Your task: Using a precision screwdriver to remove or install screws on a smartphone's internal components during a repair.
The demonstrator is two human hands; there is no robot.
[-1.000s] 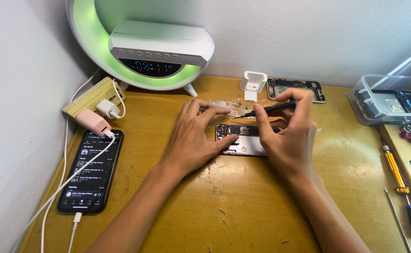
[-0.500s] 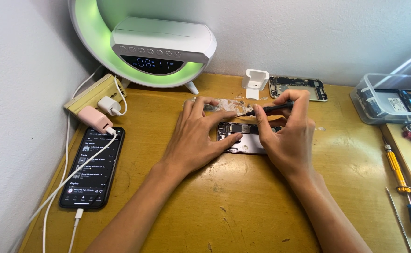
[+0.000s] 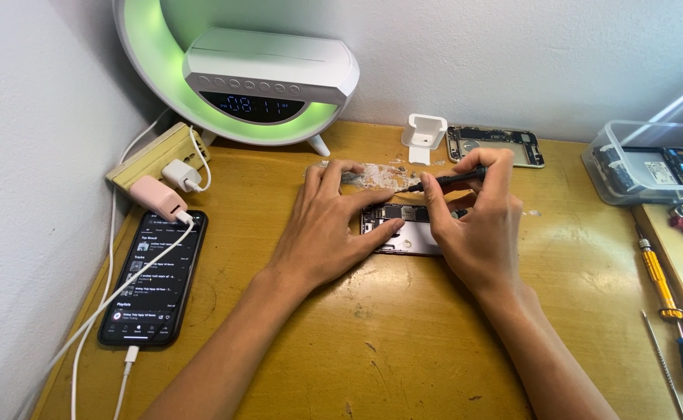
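Your left hand (image 3: 332, 225) lies flat, fingers spread, pressing down on the one opened phone (image 3: 401, 231) in the middle of the wooden desk (image 3: 404, 350). Your right hand (image 3: 478, 222) pinches a single black screwdriver (image 3: 446, 180), its tip down at the phone's top edge. One lit phone (image 3: 153, 276) charges at left, one bare phone frame (image 3: 497, 145) lies by the wall, and two more screwdrivers (image 3: 656, 276) rest at right.

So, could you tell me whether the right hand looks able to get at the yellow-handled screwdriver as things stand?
Probably yes, but not at once: the right hand holds a black screwdriver over the opened phone. The yellow-handled screwdriver lies uncovered on that side, with bare table between.
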